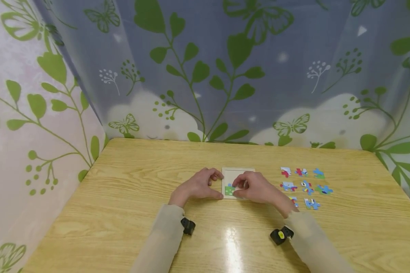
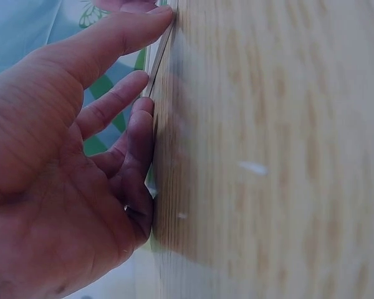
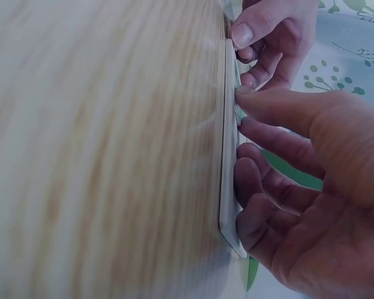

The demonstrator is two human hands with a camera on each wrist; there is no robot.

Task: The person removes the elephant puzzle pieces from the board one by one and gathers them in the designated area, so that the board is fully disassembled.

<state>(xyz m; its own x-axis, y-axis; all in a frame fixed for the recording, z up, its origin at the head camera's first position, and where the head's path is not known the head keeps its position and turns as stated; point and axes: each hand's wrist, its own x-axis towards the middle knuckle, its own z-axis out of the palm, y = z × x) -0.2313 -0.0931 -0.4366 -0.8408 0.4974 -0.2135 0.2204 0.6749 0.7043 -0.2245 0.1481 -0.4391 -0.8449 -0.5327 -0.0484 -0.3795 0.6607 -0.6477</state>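
Observation:
A shallow, pale square puzzle tray (image 1: 239,176) lies flat on the table between the two hands. In its near left corner shows a green puzzle piece (image 1: 229,190) with light spots and a blue knob. My left hand (image 1: 202,184) rests along the tray's left side, its thumb at the near corner and its fingertips further up the edge. The right hand (image 1: 254,187) reaches over the tray and pinches the green piece at its right side between thumb and fingers. From the right wrist view, the right thumb (image 3: 280,106) and index finger meet the tray surface close together.
Several loose puzzle pieces (image 1: 306,187) in red, white, blue and green lie in rows right of the tray, one partly hidden by the right wrist. The wooden table (image 1: 123,182) ends at a leaf-patterned curtain (image 1: 205,76) behind and at the left.

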